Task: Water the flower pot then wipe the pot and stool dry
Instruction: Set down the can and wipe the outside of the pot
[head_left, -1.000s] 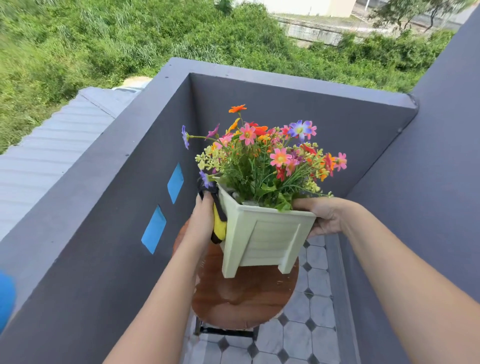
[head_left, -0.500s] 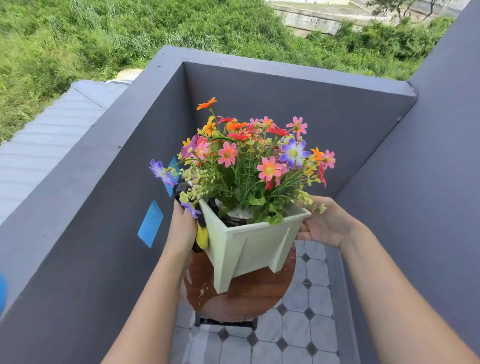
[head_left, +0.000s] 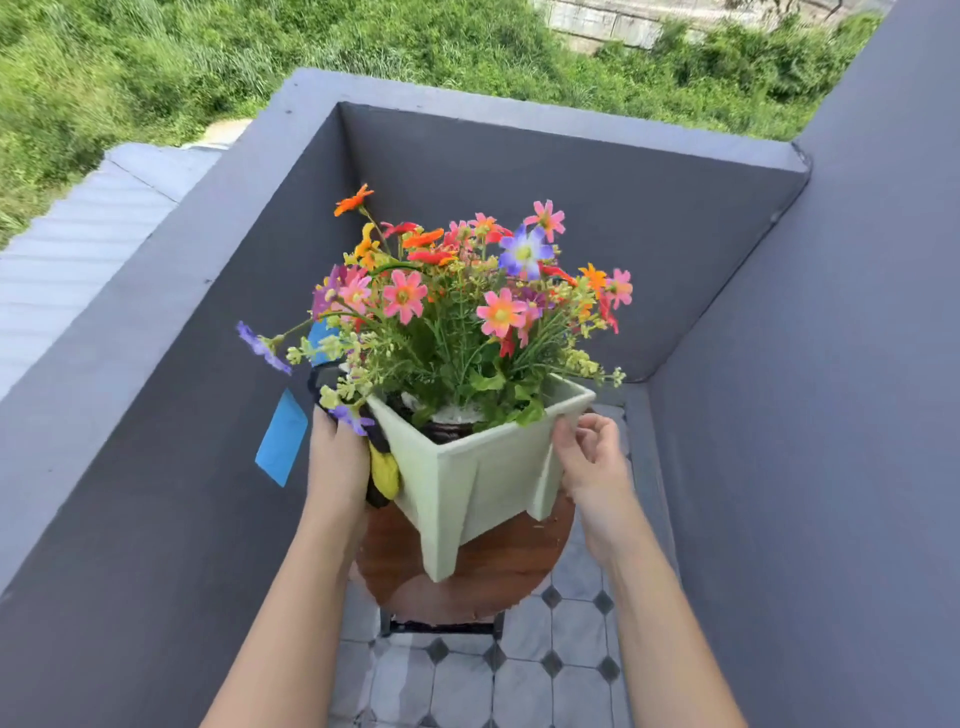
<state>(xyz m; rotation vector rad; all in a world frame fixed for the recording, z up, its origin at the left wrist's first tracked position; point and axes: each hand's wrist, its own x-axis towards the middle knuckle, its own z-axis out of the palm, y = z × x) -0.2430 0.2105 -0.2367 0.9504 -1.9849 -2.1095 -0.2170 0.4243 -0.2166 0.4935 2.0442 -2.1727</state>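
A pale green square flower pot (head_left: 467, 483) full of colourful flowers (head_left: 457, 312) is low over the round brown wooden stool (head_left: 493, 582), its front foot touching the seat. My left hand (head_left: 337, 457) presses a yellow and black cloth (head_left: 385, 475) against the pot's left side. At the pot's right rim corner, my right hand (head_left: 592, 457) has thumb and curled fingers against the edge. Part of the stool seat is hidden behind the pot.
Dark grey balcony walls (head_left: 156, 415) close in on the left, back and right (head_left: 831, 415). Two blue tape patches (head_left: 283, 439) are stuck on the left wall. The floor (head_left: 519, 680) has grey octagonal tiles. Grass and bushes lie beyond the parapet.
Both hands have lowered the pot from mid-air down to the stool seat. My right hand's hold has shifted from under the rim to its corner.
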